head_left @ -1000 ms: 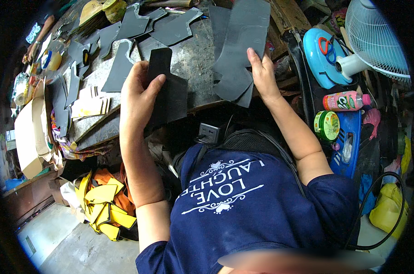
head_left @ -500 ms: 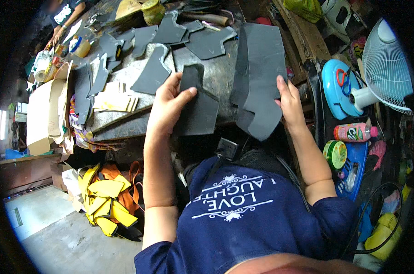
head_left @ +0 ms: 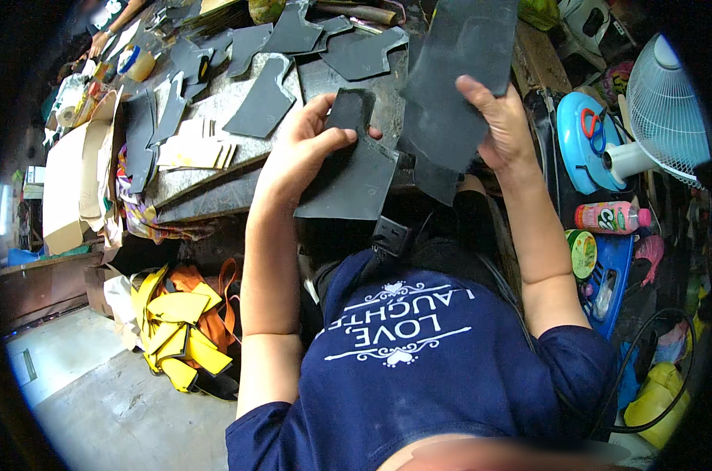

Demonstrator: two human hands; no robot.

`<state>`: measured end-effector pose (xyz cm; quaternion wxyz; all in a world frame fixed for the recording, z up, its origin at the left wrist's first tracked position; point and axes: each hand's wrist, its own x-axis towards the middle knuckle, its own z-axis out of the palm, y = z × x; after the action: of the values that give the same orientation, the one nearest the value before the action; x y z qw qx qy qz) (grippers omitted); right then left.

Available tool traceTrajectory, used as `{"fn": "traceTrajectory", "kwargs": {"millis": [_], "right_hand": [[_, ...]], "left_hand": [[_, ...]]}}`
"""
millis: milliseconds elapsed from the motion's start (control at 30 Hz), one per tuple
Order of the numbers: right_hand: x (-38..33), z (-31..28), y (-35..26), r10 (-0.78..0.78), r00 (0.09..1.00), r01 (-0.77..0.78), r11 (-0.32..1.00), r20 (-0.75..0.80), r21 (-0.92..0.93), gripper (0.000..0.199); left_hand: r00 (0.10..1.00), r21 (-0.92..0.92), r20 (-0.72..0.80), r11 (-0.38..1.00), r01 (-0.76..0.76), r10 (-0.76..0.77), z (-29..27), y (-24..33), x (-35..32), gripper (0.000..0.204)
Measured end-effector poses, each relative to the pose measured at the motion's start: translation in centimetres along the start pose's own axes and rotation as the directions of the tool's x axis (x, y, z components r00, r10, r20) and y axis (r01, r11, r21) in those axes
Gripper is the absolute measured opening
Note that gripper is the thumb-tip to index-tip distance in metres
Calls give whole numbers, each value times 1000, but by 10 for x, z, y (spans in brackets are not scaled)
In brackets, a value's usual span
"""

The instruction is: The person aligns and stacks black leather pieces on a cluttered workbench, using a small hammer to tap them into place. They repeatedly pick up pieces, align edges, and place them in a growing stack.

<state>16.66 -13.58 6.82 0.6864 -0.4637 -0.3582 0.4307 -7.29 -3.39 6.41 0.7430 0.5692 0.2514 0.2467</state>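
both hands had drawn nearer and lower since the earlier frames, the dark pieces with them. left hand (head_left: 305, 153) pinched a small dark piece (head_left: 354, 169), thumb pressed across its top, held over the near edge of the bench (head_left: 206, 188). right hand (head_left: 501, 129) gripped a larger dark sheet (head_left: 454, 78), fingers closed on its right edge, tilted upright beside the small piece. more cut shapes (head_left: 265, 102) lay on the bench; a fan (head_left: 666, 110) stood right.
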Motion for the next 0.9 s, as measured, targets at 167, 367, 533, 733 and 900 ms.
{"fn": "traceTrajectory", "kwargs": {"millis": [167,367,533,733,900], "right_hand": [[15,14,12,-125,983,131,991,132,-35,38],[13,20,17,-41,992,63,980,120,-188,32],[15,26,25,-189,975,205,968,119,-146,29],[16,23,25,-180,971,213,950,157,-229,28],[17,22,26,-186,970,216,954,153,-208,29]], "left_hand": [[1000,75,3,997,-4,4,6,1,-4,47],[998,142,-16,988,-56,59,10,-4,-4,49],[996,146,-7,986,-85,87,9,-9,-4,51],[997,126,-2,989,-76,77,11,-7,-5,51],[996,146,-36,987,-70,76,14,-4,-9,51]]}}
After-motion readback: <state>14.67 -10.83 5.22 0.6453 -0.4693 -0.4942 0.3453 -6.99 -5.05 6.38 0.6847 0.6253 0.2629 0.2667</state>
